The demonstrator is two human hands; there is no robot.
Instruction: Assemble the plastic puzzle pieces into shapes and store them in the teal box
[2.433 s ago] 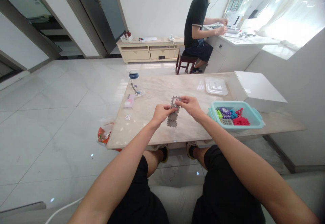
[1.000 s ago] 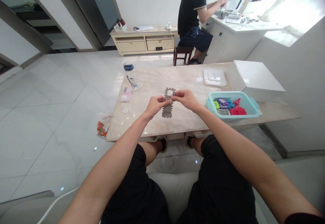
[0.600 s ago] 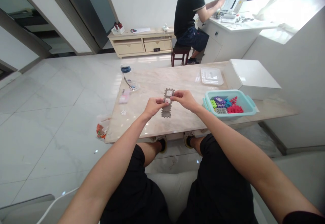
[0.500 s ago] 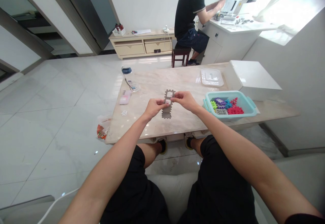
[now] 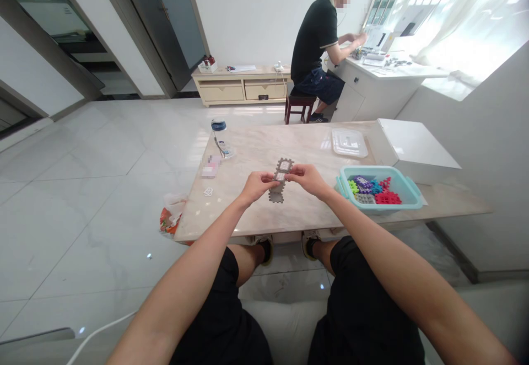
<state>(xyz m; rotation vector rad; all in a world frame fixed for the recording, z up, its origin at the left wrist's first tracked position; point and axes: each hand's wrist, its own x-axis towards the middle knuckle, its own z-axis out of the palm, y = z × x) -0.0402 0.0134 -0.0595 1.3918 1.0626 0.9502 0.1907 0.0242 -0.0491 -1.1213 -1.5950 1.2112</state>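
Note:
Over the middle of the marble-look table [image 5: 248,216], a strip of grey notched interlocking tiles [image 5: 276,194] is held between both hands. Its upper tiles have openings, and the lower part looks solid. My left hand [image 5: 257,187] pinches the strip's left edge near the middle. On the opposite edge, slightly higher, my right hand [image 5: 309,179] grips with thumb and fingers. Fingertips cover part of the joint between the tiles. To the right stands a light-blue tub [image 5: 378,206] with red, purple, blue, green and grey notched pieces [image 5: 366,186] inside.
On the table's left are a clear bottle with a blue cap [image 5: 219,126], a pink packet [image 5: 210,169] and a small white piece [image 5: 208,192]. A clear lid [image 5: 349,143] and a white box [image 5: 417,147] lie at the back right. Another person [image 5: 316,39] sits at a far desk.
The camera view has tilted up slightly, so everything sits lower in the picture. The grey strip is a little more slanted, and both hands still hold it.

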